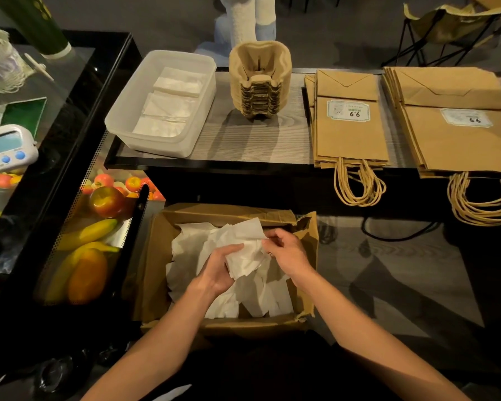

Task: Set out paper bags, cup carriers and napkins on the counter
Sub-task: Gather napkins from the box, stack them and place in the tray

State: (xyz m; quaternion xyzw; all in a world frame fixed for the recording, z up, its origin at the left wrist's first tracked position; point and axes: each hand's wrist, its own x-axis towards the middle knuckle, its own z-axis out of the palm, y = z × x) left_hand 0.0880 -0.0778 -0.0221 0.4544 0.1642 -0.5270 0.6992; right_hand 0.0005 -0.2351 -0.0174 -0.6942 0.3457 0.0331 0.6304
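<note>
Left hand [219,270]: curling round a bunch of napkins [245,261] from below, gripping it; the fingertips are hiding behind the paper.
Right hand [287,253]: pinching the same bunch at its right edge, fingers bent on the paper; the two hands are working close together over the box [156,256].
Hidden: loose napkins [185,250] are lying under and around both hands and covering the box floor; the forearms are crossing over its near wall.
Cut off: the right bags [460,140], beyond and well right of the right hand, are running out of the frame edge, and their label is blurring too much to read.
Hard to make out: the dark area near the elbows is showing no clear shapes.
Left bags [350,134]: lying flat beyond the right hand, handles hanging off the counter [243,140] edge.
Carriers [259,82]: standing stacked straight beyond both hands.
Tub [122,123]: sitting beyond and left of the left hand, holding folded napkins [171,105].
Fruit [107,201]: lying left of the left hand, behind the box's left wall.
Timer [6,147]: sitting far left of the left hand.
</note>
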